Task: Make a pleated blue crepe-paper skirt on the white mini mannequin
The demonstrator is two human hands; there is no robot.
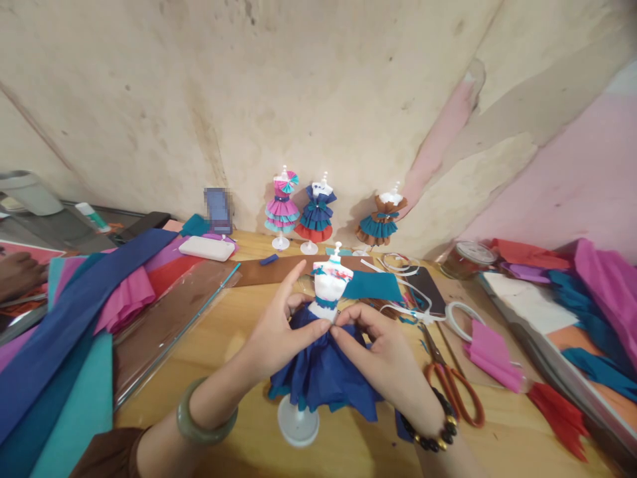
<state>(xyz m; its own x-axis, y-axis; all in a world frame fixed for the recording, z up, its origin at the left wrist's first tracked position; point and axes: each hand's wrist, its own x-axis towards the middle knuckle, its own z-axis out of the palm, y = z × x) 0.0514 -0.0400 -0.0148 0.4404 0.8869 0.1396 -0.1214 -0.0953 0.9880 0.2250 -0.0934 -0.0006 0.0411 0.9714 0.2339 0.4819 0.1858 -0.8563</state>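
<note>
A small white doll mannequin (328, 287) on a round white base (298, 422) stands in front of me. Around its waist hangs a gathered dark blue paper skirt (326, 372), with teal paper showing under its hem. My left hand (279, 325) closes on the skirt's waist from the left, its thumb pressed at the front and the other fingers partly behind. From the right, my right hand (373, 338) pinches the waist edge between thumb and forefinger. The two thumbs nearly meet at the front. Teal and pinkish scraps cling to the mannequin's chest and waist.
Three dressed mannequins (316, 212) stand along the wall. Orange-handled scissors (448, 378) and a white ring (460, 318) lie to the right. Coloured paper (74, 318) covers the left side, near a white case (206, 248). Another person's hand (20, 275) shows at far left.
</note>
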